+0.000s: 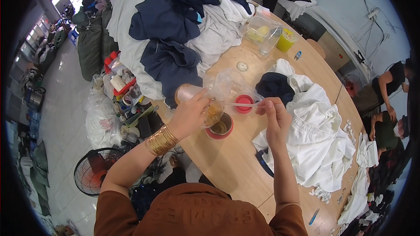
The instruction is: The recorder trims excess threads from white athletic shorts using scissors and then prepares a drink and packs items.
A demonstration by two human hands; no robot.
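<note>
My left hand (190,112), with gold bangles at its wrist, is closed around a clear plastic cup (214,112) with amber-yellow contents. The cup is tilted over the mouth of an open metal tumbler with a red rim (220,132). My right hand (274,116) pinches a thin whitish stick (243,104), perhaps a straw or a spoon handle, whose far end reaches the cup. Beneath the stick lies a round red lid (245,100). A crumpled clear plastic bag (232,83) sits just beyond the cup. Beside my left hand is a pale thread cone (186,91).
Navy and white garments (164,22) are heaped at the table's far left. White clothing (313,126) lies to the right. A yellow-green cup (286,40) stands beside a clear container (261,30). A fan (97,172) is at lower left; people (387,87) work at far right.
</note>
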